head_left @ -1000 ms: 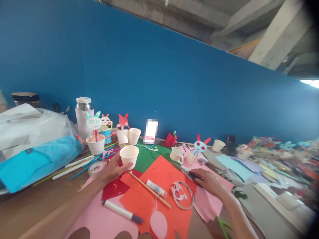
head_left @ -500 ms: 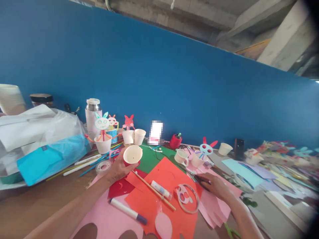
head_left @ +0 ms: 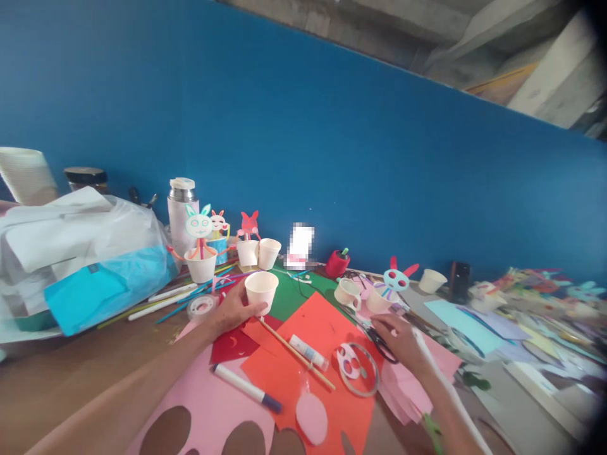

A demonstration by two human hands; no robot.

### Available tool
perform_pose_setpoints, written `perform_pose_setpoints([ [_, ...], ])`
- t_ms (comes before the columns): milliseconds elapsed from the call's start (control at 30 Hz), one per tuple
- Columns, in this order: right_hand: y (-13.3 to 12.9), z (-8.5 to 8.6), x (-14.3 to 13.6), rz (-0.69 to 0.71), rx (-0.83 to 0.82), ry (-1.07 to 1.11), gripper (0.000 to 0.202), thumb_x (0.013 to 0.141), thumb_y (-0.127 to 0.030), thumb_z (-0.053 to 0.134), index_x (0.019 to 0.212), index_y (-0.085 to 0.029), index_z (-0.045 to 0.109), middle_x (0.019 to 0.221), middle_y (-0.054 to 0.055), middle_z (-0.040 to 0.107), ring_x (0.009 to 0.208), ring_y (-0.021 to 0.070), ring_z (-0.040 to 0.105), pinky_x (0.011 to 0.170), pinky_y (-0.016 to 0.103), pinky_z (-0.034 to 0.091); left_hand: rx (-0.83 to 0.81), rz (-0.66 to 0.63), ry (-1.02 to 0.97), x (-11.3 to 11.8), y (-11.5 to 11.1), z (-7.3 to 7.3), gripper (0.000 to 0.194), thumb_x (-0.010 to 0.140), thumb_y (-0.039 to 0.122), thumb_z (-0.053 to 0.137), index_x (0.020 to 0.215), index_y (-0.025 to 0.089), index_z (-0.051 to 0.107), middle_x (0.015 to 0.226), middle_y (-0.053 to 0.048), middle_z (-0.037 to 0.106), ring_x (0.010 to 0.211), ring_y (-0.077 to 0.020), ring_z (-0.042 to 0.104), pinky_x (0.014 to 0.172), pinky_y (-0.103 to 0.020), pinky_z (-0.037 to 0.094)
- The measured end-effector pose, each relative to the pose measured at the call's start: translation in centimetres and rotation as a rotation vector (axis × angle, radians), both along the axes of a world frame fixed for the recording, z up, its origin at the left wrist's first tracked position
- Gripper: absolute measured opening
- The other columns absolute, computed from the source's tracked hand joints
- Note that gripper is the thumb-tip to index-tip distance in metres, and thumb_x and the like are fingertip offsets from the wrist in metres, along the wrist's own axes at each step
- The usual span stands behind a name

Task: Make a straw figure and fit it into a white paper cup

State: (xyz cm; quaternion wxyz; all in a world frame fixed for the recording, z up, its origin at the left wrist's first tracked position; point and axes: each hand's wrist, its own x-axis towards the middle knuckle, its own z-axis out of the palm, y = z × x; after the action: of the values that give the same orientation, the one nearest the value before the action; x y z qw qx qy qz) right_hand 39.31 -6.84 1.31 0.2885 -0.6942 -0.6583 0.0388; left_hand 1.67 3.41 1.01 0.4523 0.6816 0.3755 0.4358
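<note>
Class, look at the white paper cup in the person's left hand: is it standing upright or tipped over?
Upright. The white paper cup has its open rim facing up, while the left hand grips its lower side above the red paper.

No text, label, brand or number is legible anywhere; a pixelated patch (head_left: 300,243) by the wall stays unreadable.

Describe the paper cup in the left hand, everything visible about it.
The paper cup is plain white or cream and looks like thin paper, with a rolled rim and walls tapering to a narrower base. It stands upright, mouth up, and no contents are visible. The left hand grips its lower part from the left, thumb across the front. It sits over the edge of the green paper, near the red sheet; whether its base rests on the table is unclear.
</note>
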Motion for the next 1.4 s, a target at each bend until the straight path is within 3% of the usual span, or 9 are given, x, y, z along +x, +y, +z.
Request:
perform_pose_setpoints([
  [100, 0.2, 1.1, -4.7, 0.163, 0.058, 0.017, 0.028, 0.083, -0.036, 0.043, 0.082, -0.020, 0.066, 0.085, 0.006, 0.068, 0.079, 0.0193, 0.061, 0.072, 0.028, 0.045, -0.035, -0.031, -0.073, -0.1, 0.4, -0.6, 0.068, 0.061, 0.039, 0.069, 0.120, 0.015, 0.046, 0.112, -0.013, 0.061, 0.105, -0.0295, 0.054, 0.087, -0.043, 0.044],
  [267, 1.5, 2.4, -12.0, 0.420, -0.028, -0.088, 0.025, 0.084, -0.022, 0.043, 0.076, -0.021, 0.066, 0.078, 0.002, 0.067, 0.075, 0.0148, 0.059, 0.069, 0.025, 0.041, -0.036, -0.034, -0.155, -0.2, 1.2, -1.7, 0.065, 0.062, 0.035, 0.069, 0.119, 0.015, 0.045, 0.117, -0.015, 0.057, 0.109, -0.0285, 0.052, 0.089, -0.041, 0.043],
  [367, 2.8, 2.0, -15.5, 0.427, -0.032, -0.191, 0.024, 0.085, -0.022, 0.043, 0.078, -0.021, 0.066, 0.078, 0.002, 0.065, 0.077, 0.0143, 0.056, 0.069, 0.024, 0.038, 0.011, 0.044, -0.181, -0.4, 1.8, -2.1, 0.066, 0.061, 0.032, 0.069, 0.119, 0.014, 0.043, 0.117, -0.015, 0.056, 0.105, -0.0279, 0.054, 0.088, -0.042, 0.043],
  [533, 3.8, 0.1, -18.9, 0.383, -0.122, -0.433, 0.023, 0.077, -0.040, 0.055, 0.082, -0.020, 0.065, 0.084, 0.006, 0.062, 0.083, 0.0213, 0.054, 0.072, 0.031, 0.034, 0.069, 0.180, -0.178, -0.8, 2.2, -1.8, 0.064, 0.062, 0.029, 0.067, 0.119, 0.014, 0.042, 0.115, -0.013, 0.056, 0.103, -0.0255, 0.055, 0.087, -0.039, 0.044],
  [700, 3.2, -0.4, -19.5, 0.341, -0.203, -0.433, 0.015, 0.080, -0.025, 0.048, 0.083, -0.020, 0.062, 0.087, 0.005, 0.062, 0.084, 0.0189, 0.053, 0.073, 0.029, 0.031, 0.196, 0.230, -0.060, -0.7, 1.5, -0.9, 0.062, 0.064, 0.025, 0.063, 0.121, 0.017, 0.040, 0.118, -0.011, 0.053, 0.107, -0.0240, 0.051, 0.090, -0.038, 0.042],
  [867, 3.1, 0.9, -19.4, 0.317, -0.250, -0.374, 0.017, 0.081, -0.019, 0.043, 0.082, -0.019, 0.060, 0.085, 0.005, 0.064, 0.081, 0.0185, 0.056, 0.068, 0.028, 0.030, 0.309, 0.240, 0.009, -0.7, 1.4, -1.0, 0.066, 0.065, 0.024, 0.063, 0.125, 0.017, 0.036, 0.119, -0.011, 0.051, 0.112, -0.0240, 0.047, 0.097, -0.039, 0.036],
  [1067, 3.6, 2.2, -18.2, 0.283, -0.328, -0.232, 0.018, 0.086, -0.021, 0.036, 0.088, -0.019, 0.054, 0.079, 0.005, 0.065, 0.072, 0.0168, 0.059, 0.058, 0.024, 0.030, 0.224, 0.206, -0.061, -0.9, 1.7, -1.2, 0.069, 0.065, 0.025, 0.061, 0.127, 0.017, 0.032, 0.118, -0.012, 0.050, 0.109, -0.0247, 0.050, 0.088, -0.039, 0.045],
  [1233, 4.4, 2.1, -16.5, 0.279, -0.272, -0.138, 0.019, 0.088, -0.024, 0.032, 0.084, -0.019, 0.050, 0.073, 0.003, 0.063, 0.067, 0.0148, 0.058, 0.057, 0.024, 0.030, 0.154, 0.181, -0.086, -0.9, 1.7, -1.1, 0.070, 0.064, 0.027, 0.063, 0.126, 0.018, 0.032, 0.118, -0.011, 0.051, 0.107, -0.0244, 0.051, 0.086, -0.039, 0.046],
  [1400, 4.8, 2.2, -15.8, 0.275, -0.226, -0.029, 0.018, 0.089, -0.026, 0.029, 0.085, -0.020, 0.046, 0.063, -0.001, 0.058, 0.060, 0.0137, 0.055, 0.056, 0.023, 0.031, 0.130, 0.235, -0.064, -0.9, 1.6, -1.1, 0.068, 0.062, 0.028, 0.066, 0.123, 0.018, 0.036, 0.116, -0.010, 0.052, 0.107, -0.0253, 0.050, 0.085, -0.039, 0.046],
])
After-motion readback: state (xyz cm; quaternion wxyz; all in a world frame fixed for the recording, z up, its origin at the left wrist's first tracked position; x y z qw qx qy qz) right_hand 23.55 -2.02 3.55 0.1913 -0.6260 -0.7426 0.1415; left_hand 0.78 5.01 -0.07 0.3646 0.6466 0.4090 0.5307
